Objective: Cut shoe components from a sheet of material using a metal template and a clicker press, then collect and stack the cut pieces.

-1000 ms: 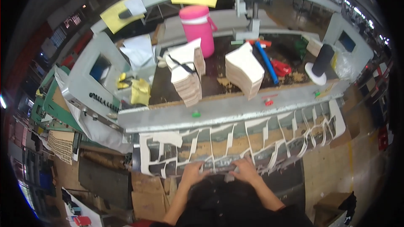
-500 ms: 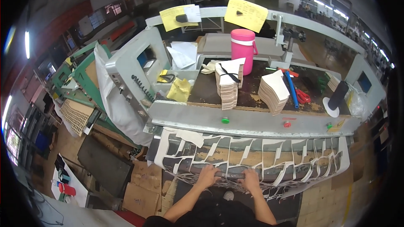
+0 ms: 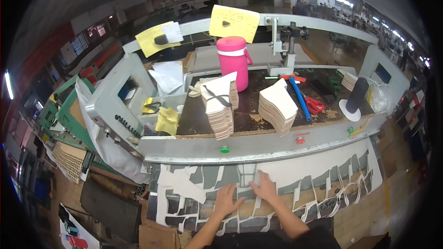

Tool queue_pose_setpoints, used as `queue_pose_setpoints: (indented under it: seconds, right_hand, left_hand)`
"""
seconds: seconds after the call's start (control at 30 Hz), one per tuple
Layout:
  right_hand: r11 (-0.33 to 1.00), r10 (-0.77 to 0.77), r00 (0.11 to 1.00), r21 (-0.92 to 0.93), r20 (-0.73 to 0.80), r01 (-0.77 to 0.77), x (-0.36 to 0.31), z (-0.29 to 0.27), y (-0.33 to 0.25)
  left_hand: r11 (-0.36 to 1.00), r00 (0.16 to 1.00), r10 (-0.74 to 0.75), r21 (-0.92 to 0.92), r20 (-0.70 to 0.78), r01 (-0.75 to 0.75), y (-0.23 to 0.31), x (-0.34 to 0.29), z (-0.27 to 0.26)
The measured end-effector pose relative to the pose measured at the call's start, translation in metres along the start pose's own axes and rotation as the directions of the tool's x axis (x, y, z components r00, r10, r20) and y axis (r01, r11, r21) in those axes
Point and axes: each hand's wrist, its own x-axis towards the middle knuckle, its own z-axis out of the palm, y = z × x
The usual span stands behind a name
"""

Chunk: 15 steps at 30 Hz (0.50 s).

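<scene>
A white sheet (image 3: 295,168) with rows of shaped cut-outs lies across the machine's bed, and its near part is a web of thin strips. My left hand (image 3: 226,201) rests on the cut-out part, fingers spread and thumb apart. To its right, my right hand (image 3: 265,188) reaches farther in with stretched fingers, beside a metal cutting die (image 3: 248,175). The die is a narrow outlined frame with crossbars. Whether my right fingertips touch it, I cannot tell. A loose white scrap (image 3: 182,182) lies over the sheet's left end.
Above the bed runs a grey beam (image 3: 184,150) with a green button (image 3: 224,150) and a red one (image 3: 301,141). On the top stand a tied stack of cut pieces (image 3: 220,110), a loose stack (image 3: 278,106), a pink jug (image 3: 233,62), a blue rod (image 3: 300,99) and red scissors (image 3: 315,106).
Both hands have moved forward from the sheet's near edge. The sheet has shifted away from me, with an uncut white part now showing along the beam. The die has come into view.
</scene>
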Motion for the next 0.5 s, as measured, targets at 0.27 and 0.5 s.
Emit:
queue_pose_setpoints:
  seconds: [0.27, 0.5]
  right_hand:
    - [0.976, 0.166, 0.955, -0.181, 0.247, -0.123, -0.011, 0.022, -0.024]
    - [0.289, 0.067, 0.880, 0.835, 0.471, -0.469, -0.093, -0.007, 0.060]
  left_hand:
    - [0.970, 0.973, 0.179, 0.141, 0.148, -0.200, -0.021, -0.046, 0.066]
    - [0.930, 0.995, 0.088, -0.362, 0.040, -0.068, -0.022, -0.051, 0.067]
